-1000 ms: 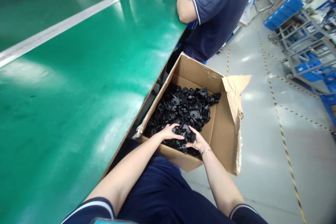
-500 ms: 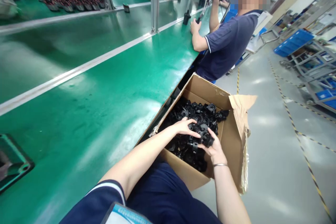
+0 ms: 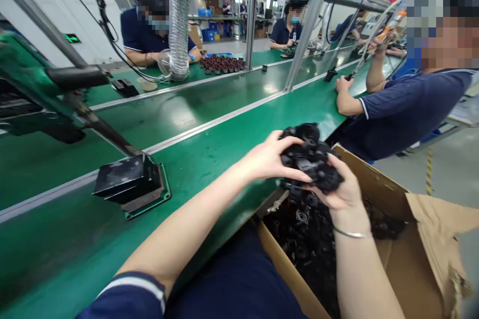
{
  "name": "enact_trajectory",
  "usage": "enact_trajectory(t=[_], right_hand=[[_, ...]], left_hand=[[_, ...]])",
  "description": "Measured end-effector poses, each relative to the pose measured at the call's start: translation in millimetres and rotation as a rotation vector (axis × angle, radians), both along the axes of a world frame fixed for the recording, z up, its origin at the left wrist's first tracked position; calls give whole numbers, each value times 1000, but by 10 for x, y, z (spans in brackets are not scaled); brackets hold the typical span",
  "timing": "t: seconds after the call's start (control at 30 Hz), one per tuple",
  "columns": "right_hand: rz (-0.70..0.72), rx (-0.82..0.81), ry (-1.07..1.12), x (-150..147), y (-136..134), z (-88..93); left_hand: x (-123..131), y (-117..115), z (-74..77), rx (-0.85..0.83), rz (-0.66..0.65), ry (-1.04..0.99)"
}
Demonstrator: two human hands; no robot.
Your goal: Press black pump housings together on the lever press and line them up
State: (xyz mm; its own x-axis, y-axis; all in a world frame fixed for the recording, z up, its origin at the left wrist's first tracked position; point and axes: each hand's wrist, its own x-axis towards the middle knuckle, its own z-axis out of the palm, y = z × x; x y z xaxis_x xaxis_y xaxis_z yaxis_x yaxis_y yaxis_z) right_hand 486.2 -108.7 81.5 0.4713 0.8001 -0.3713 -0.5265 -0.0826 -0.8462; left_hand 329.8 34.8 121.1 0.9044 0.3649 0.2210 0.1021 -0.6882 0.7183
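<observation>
A cluster of black plastic parts (image 3: 309, 157) is gripped between my two hands, above the near edge of the green bench. My left hand (image 3: 275, 157) holds it from the left, thumb below and fingers over the top. On the other side my right hand (image 3: 342, 189) supports it from below and the right, a metal bangle on the wrist. Below them an open cardboard box (image 3: 411, 264) contains many more loose black parts (image 3: 299, 239). The exact shape of each held part is blurred.
The green bench (image 3: 209, 154) runs along my left. A black-based press-like machine (image 3: 129, 177) stands on it. Metal posts (image 3: 309, 30) rise from the bench. A co-worker (image 3: 419, 104) sits at the right; another person (image 3: 157, 35) works across, near dark reddish parts (image 3: 222, 64).
Both hands have lifted the cluster of black parts up out of the box, to bench height. My view has turned left and up, bringing the machine and people across into sight.
</observation>
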Motion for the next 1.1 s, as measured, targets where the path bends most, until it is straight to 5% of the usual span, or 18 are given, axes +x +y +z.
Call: enact_trajectory(t=[0.23,0.43,0.73,1.1], right_hand=[[652,4,110,-838,1484,-71],[911,-57,12,-1123,2077,-43],[746,-171,-287,-1092,2213,-312],[393,-147,-857,-1411,2157,-528]], left_hand=[[-1315,633,-351,-54,569,128],[-1762,754,-545,-79,785,132],[-1768,709,-795,-24,773,193],[-1641,332,-956,119,809,240]])
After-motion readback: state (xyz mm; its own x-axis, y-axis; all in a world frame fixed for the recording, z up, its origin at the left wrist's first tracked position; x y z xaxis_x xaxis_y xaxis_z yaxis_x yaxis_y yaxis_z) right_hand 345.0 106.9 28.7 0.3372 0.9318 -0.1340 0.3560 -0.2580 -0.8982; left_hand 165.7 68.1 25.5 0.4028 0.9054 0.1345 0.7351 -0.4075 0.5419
